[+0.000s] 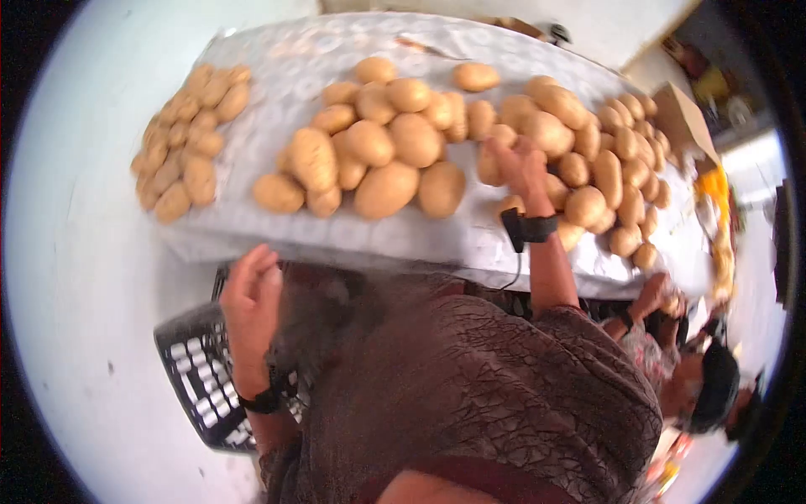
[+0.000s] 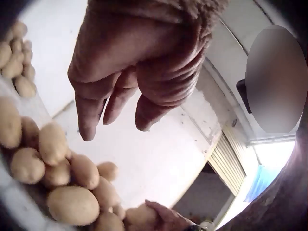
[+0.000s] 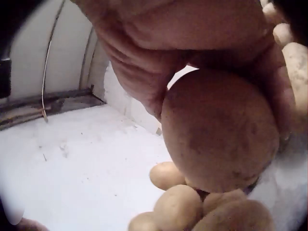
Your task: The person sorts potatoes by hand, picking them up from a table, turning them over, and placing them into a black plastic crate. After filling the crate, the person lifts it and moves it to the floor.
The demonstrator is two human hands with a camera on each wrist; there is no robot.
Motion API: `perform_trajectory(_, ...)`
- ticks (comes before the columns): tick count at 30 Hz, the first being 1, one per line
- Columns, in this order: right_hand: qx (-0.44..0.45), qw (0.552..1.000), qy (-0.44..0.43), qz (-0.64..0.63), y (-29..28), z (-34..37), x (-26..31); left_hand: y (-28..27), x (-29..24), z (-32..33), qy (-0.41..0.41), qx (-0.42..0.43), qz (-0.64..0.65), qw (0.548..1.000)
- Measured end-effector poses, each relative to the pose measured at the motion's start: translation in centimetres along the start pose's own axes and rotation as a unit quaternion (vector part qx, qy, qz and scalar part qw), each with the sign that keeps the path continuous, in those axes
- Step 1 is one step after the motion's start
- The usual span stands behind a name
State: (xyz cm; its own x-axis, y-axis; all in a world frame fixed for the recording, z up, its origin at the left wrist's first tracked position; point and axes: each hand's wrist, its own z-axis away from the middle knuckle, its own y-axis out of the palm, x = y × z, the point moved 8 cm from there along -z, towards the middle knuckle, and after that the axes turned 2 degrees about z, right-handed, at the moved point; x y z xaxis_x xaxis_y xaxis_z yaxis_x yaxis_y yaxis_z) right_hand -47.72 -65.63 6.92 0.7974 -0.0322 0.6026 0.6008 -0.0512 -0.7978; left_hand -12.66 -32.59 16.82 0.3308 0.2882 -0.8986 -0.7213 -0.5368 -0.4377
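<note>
Potatoes lie in groups on a cloth-covered table point(image 1: 470, 244): a small-potato pile point(image 1: 201, 118) at the left, larger potatoes point(image 1: 369, 143) in the middle, more point(image 1: 621, 168) at the right. My right hand point(image 1: 525, 172) reaches into the right side of the larger ones. In the right wrist view that hand point(image 3: 192, 29) grips a large potato point(image 3: 216, 130) between thumb and fingers, with other potatoes point(image 3: 178, 207) beyond it. My left hand point(image 1: 252, 294) is raised in front of the table's edge, above a black crate; its fingers point(image 2: 89, 115) hang loosely with nothing in them.
The black plastic crate point(image 1: 201, 378) stands below the table at the left. At the table's right end are a cardboard box point(image 1: 684, 126) and an orange bag point(image 1: 714, 189). Another person point(image 1: 705, 386) is at the lower right, a hand near the table edge. A wall stands behind.
</note>
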Motion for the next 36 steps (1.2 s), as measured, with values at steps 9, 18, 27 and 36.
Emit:
perform_trajectory(9,0.017,0.878,-0.287,0.382,8.4,-3.7,-0.5,-15.1,7.4,13.3,-0.116,-0.296,-0.214,0.924)
perform_trajectory(18,0.177,0.838,-0.299,0.422,6.9,0.5,6.0,-19.0,12.9,30.5,-0.188,-0.452,-0.480,0.729)
perform_trajectory(27,0.186,0.845,-0.254,0.432,4.9,7.2,9.7,-14.3,21.7,41.1,-0.414,-0.563,-0.122,0.704)
perform_trajectory(36,0.020,0.866,-0.334,0.371,1.2,7.8,17.1,-16.5,15.0,38.9,-0.285,-0.547,-0.452,0.645)
